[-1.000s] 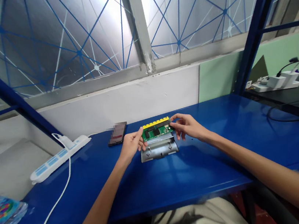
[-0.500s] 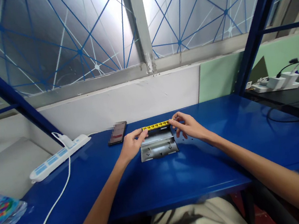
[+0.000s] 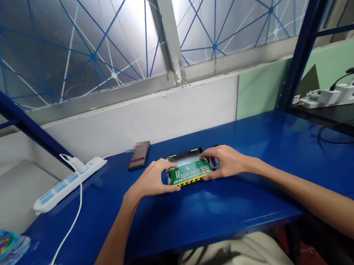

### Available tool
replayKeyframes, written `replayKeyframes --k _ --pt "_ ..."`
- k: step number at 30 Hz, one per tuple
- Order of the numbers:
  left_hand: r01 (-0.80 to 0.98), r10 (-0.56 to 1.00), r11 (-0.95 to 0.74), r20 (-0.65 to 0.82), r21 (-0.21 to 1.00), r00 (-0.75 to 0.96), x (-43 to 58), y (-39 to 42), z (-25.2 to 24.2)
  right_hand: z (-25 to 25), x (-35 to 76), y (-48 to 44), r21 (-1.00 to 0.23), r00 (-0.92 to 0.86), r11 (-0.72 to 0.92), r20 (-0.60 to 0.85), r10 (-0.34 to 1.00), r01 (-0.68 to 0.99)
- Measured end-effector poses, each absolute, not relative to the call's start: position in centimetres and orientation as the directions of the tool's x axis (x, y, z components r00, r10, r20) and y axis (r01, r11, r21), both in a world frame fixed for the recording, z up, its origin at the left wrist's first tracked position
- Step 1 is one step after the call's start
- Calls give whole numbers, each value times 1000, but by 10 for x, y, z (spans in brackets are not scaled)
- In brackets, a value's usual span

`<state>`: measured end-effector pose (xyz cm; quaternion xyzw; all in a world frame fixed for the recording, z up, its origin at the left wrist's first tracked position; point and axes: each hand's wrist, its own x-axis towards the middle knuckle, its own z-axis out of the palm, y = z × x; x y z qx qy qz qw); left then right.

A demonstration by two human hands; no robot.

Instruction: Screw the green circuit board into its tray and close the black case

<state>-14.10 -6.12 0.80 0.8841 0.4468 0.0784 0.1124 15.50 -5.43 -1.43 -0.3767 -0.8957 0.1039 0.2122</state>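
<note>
A green circuit board [image 3: 191, 172] with a yellow strip [image 3: 191, 181] along its near edge lies between my hands. My left hand [image 3: 153, 178] grips its left end, thumb at the near corner and fingers at the far one. At the right end my right hand [image 3: 226, 161] holds it in the same way, thumb in front and fingers behind. Beneath and behind the board is a grey metal casing [image 3: 185, 158] with a dark far edge; the board covers its near half. Whether the board rests fully in the casing I cannot tell.
A dark phone [image 3: 138, 155] lies on the blue table [image 3: 229, 221] behind my left hand. On the left are a white power strip [image 3: 69, 185] with a cable [image 3: 74, 226] and a plastic bag [image 3: 4, 249]. White chargers [image 3: 336, 94] stand at the far right.
The yellow strip came from the casing's far side to its near side. The green face of the board now shows upward, covering the casing's near half. Both hands moved nearer with it.
</note>
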Motion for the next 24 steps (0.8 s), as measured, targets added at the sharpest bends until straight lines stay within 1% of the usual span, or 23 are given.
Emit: replayKeyframes --k 3,5,13,19,24 --pt "747 780 -612 38 261 625 -141 -60 6 -16 153 -56 -280 -651 709 283 705 647" --pt "740 771 -623 39 253 635 -141 -60 6 -16 153 -57 -256 -651 706 275 708 660" --pt "744 772 -627 53 232 634 -144 -57 4 -14 150 -58 -202 -649 702 271 710 683" --pt "745 776 -622 60 241 628 -142 -58 5 -15 150 -57 -199 -645 696 267 716 690" --pt "760 787 -604 25 240 617 -139 -60 5 -19 149 -57 -132 -657 700 260 708 702"
